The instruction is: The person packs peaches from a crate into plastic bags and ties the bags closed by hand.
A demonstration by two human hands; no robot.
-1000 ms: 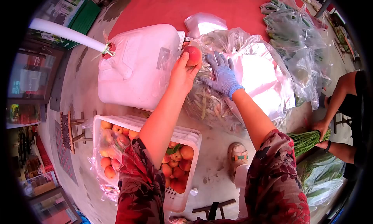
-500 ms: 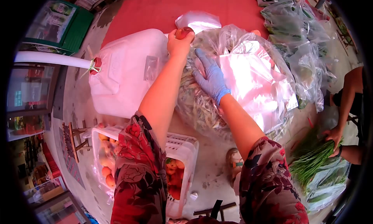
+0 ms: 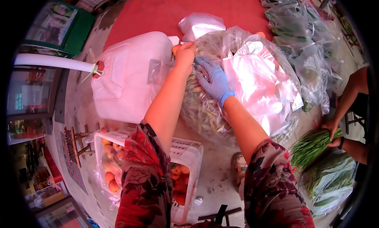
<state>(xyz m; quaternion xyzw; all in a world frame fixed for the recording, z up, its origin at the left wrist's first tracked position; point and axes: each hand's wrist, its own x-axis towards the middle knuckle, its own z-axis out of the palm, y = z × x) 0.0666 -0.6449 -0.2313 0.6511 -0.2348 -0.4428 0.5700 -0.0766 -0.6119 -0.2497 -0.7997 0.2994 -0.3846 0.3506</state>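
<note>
Left hand (image 3: 184, 56) curled around peach (image 3: 175, 50), between white jug (image 3: 126, 80) and clear bag (image 3: 206, 114); gloved right hand (image 3: 215, 81) spread on bag. Peach not yet set down; more fruit (image 3: 113, 185) left in white crate (image 3: 194, 153).

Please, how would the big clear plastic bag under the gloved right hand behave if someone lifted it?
The clear plastic bag would probably sag, as its film looks thin and wrinkled. Its shiny surface may be slippery.

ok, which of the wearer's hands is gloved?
The right hand, over the clear plastic bag; its blue glove sets it apart from the bare left hand, which holds a fruit.
</note>
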